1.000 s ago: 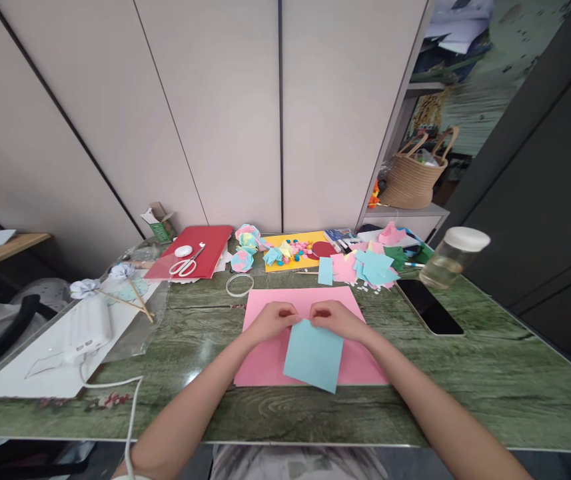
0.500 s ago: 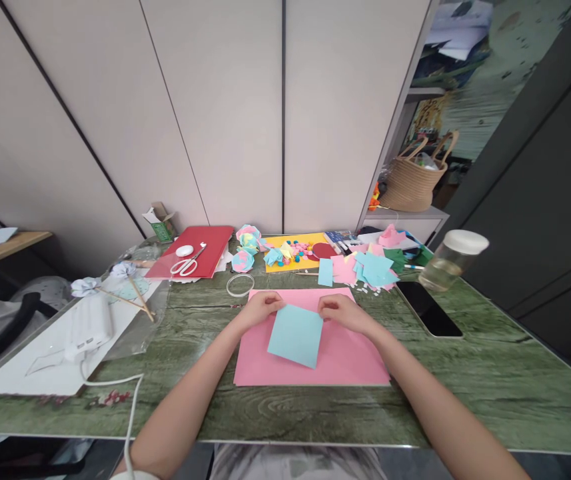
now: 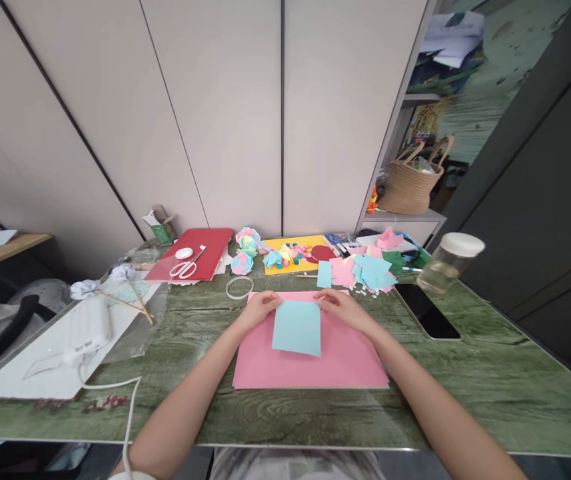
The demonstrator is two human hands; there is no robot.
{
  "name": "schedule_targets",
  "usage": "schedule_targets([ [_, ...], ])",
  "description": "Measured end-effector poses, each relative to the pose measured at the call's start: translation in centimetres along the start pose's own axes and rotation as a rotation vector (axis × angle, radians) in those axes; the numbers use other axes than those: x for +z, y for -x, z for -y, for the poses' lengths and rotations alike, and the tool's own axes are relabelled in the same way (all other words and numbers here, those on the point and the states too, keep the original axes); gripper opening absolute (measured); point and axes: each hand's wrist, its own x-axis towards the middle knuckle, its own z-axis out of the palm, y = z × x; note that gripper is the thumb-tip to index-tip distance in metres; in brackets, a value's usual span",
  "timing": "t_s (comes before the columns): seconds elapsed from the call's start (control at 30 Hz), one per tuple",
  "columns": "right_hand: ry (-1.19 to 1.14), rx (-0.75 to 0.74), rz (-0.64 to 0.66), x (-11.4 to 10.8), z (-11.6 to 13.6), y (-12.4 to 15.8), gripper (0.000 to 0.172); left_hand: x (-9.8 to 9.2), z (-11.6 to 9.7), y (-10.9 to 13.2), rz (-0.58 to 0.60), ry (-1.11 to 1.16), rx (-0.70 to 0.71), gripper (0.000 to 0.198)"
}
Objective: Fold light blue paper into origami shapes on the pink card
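Between my two hands is a light blue square of paper point(image 3: 296, 328), its face toward me and its lower edge nearest my body. My left hand point(image 3: 261, 310) pinches the upper left corner between thumb and fingers. At the upper right corner, my right hand point(image 3: 339, 309) is closed in a similar pinch. Underneath lies a larger stack of pink paper point(image 3: 350, 367), flat on the green wood-patterned table point(image 3: 265, 417). Just beyond my left hand rests a ring of pale tape point(image 3: 239, 287).
Scissors point(image 3: 184, 269) lie on a red folder point(image 3: 210, 241) at back left. Paper flowers point(image 3: 242, 263), a yellow sheet point(image 3: 285, 269) and blue and pink scraps point(image 3: 375, 270) line the back. A phone point(image 3: 430, 313) and a lidded bottle point(image 3: 442, 270) stand right; a white power bank point(image 3: 88, 327) lies left.
The blue square has turned from a slant to nearly level, its lower edge rising a little. Both hands keep their pinch at its top corners. The view has shifted slightly.
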Motion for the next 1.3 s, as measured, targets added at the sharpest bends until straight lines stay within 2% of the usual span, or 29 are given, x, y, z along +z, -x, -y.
schedule_targets([
  [0.17, 0.018, -0.035, -0.006, 1.2, 0.6, 0.1, 0.021, 1.6, -0.1, 0.2, 0.033, 0.029, 0.0, 0.03],
  [0.47, 0.044, -0.077, 0.12, 2.4, 2.1, 1.0, 0.018, 3.2, -1.2, 1.3, 0.162, 0.037, -0.03, 0.022],
  [0.7, 0.036, -0.092, 0.159, 2.9, 2.9, 1.3, 0.015, 3.8, -1.0, 1.6, 0.225, 0.022, -0.055, 0.016],
  [0.97, -0.011, -0.102, 0.144, 2.7, 2.8, 1.1, 0.015, 3.7, -1.9, 1.7, 0.192, 0.03, -0.035, 0.006],
  [1.3, -0.052, -0.088, 0.092, 1.3, 1.6, 0.4, 0.019, 2.9, -2.2, 1.3, 0.125, 0.076, -0.024, 0.004],
])
